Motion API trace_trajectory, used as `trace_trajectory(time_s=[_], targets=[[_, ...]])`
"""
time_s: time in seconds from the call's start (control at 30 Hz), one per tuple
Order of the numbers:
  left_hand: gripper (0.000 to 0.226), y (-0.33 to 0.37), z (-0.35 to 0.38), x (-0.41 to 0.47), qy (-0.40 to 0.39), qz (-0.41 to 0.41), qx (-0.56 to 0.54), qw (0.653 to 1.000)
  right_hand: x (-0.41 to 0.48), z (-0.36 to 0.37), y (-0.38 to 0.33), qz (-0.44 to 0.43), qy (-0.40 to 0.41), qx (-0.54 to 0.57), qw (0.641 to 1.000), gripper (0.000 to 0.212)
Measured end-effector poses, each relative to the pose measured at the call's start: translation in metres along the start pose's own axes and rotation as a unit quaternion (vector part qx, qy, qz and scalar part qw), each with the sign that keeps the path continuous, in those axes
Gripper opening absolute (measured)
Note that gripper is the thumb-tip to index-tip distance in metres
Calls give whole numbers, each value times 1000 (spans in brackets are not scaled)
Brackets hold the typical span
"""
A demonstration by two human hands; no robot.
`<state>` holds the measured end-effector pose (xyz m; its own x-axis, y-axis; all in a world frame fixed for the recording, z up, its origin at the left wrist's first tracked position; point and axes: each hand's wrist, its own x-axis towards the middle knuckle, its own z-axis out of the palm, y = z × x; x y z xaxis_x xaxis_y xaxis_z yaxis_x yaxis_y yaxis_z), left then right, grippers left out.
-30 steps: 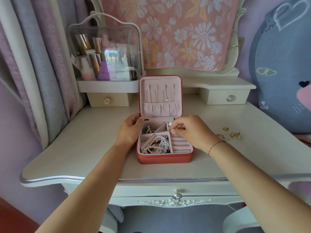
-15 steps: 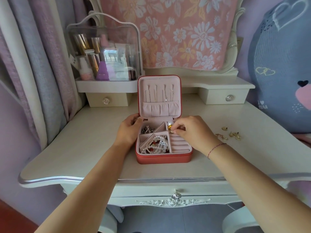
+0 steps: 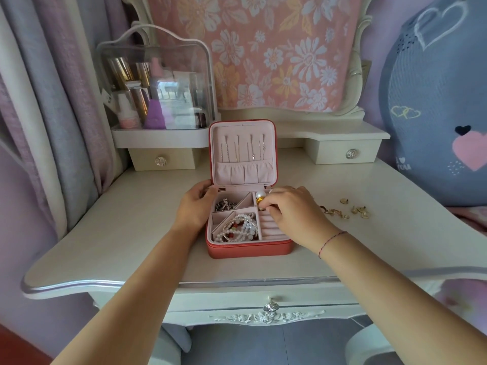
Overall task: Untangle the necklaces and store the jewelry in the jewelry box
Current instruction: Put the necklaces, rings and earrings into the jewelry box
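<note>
jewelry box (image 3: 247,250): 1 | hands: 2 | cosmetics case (image 3: 158,83): 1 | drawer knobs: 3

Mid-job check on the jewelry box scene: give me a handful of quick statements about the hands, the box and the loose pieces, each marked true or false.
1. The jewelry box stands open with its lid upright. True.
2. The left hand is lifting the pearl bracelets out of the box. False: it rests against the box's left side, and the bracelets lie in the front left compartment.
3. The right hand reaches into the back right part of the box, beside a gold piece. True.
4. All jewelry is already stored. False: small gold pieces lie on the table to the right of the box.
5. Thin chains hang inside the lid. True.
</note>
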<state>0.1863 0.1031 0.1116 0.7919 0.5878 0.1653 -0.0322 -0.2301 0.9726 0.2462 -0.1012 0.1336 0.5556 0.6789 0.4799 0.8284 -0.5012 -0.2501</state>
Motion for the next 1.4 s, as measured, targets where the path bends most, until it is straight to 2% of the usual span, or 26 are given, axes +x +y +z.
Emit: trace_trajectory(time_s=[0.07,0.23,0.33,0.47,0.63,0.77,1.03,1.1,1.2,1.27,1.33,1.4], targets=[[18,0,0,0,3,-1,0,1000,-1,3,2,8,2,10,1000,22],[17,-1,1,2,0,-1,-4,1000,-9,-13,18,83,65,142,984,19],[17,-3,0,4,-5,0,1,1000,-12,-27,51,170,116,142,968,16],[20,-3,0,4,-3,-3,-4,1000,-13,-37,95,254,78,91,960,19],[18,-3,0,4,-4,-3,1,1000,-2,-33,97,233,-12,70,970,15],[17,-3,0,3,-5,-4,-2,1000,8,-22,93,206,-62,-10,976,10],[16,-1,1,3,2,-10,-16,1000,19,-19,89,223,-73,-36,971,13],[16,0,1,2,4,-9,-18,1000,18,-25,81,232,-30,4,972,13],[16,1,2,2,5,-8,-18,1000,13,-35,52,231,27,212,949,13],[15,1,2,2,4,-11,-19,1000,9,-36,28,198,14,312,929,14],[16,2,2,1,5,-11,-19,1000,5,-28,10,170,-19,327,929,11],[15,2,2,0,4,-9,-17,1000,3,-17,1,148,-44,286,946,10]])
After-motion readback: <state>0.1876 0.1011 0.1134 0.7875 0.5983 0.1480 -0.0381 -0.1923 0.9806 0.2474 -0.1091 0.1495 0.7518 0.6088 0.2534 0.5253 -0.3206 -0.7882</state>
